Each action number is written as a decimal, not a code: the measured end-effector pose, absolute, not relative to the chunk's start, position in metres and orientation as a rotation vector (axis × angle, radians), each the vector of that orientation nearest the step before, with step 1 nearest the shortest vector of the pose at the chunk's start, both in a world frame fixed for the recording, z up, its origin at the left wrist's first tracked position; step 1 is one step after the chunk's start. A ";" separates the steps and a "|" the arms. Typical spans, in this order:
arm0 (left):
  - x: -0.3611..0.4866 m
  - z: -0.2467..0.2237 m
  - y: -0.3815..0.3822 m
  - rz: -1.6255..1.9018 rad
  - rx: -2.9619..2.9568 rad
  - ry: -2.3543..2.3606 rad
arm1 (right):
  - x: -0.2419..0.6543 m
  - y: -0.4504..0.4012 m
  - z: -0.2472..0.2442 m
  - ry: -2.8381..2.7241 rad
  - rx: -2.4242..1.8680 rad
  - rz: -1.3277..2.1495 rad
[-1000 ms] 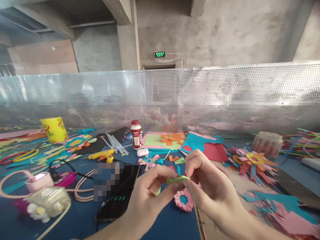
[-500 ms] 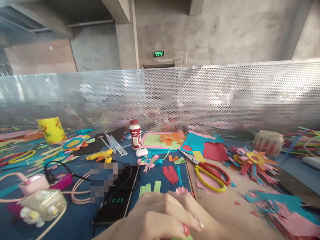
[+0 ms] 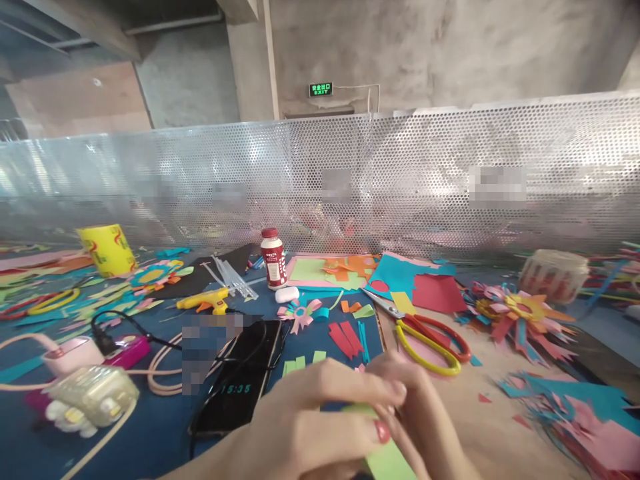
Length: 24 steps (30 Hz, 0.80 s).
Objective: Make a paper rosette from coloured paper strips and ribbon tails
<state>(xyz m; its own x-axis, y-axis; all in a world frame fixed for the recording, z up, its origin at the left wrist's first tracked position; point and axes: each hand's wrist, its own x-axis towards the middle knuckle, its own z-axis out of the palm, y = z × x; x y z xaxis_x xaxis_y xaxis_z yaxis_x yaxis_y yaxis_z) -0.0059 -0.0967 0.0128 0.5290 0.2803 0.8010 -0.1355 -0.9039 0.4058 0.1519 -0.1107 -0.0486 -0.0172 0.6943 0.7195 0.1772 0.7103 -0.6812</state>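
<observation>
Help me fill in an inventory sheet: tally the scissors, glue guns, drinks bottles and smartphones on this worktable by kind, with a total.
Scissors: 2, the left pair seen mostly by its red and yellow handles
Yellow glue gun: 1
Costa drinks bottle: 1
Black smartphone: 1
Total: 5

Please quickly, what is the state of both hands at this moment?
Left hand: curled over the light green paper; whether it grips cannot be told.
Right hand: close beside the same paper, partly hidden; open or holding cannot be told.
</observation>
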 end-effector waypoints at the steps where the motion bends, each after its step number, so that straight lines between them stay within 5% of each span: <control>1: -0.006 0.014 -0.096 1.356 2.353 0.156 | 0.153 -0.113 -0.043 -1.542 -0.694 0.445; 11: -0.001 0.010 -0.087 1.466 2.338 0.303 | 0.167 -0.120 -0.010 -1.754 -0.582 0.119; 24: 0.014 0.011 -0.087 1.289 1.586 0.514 | 0.169 -0.116 -0.004 -1.732 -0.553 0.037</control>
<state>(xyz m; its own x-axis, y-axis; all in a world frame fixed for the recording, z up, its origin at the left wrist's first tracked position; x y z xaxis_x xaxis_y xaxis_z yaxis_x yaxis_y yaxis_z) 0.0138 -0.0869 0.0113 0.3448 0.8031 0.4859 -0.2487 -0.4211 0.8723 0.1694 -0.1156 -0.0043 -0.1301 0.3805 0.9156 0.3407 0.8844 -0.3191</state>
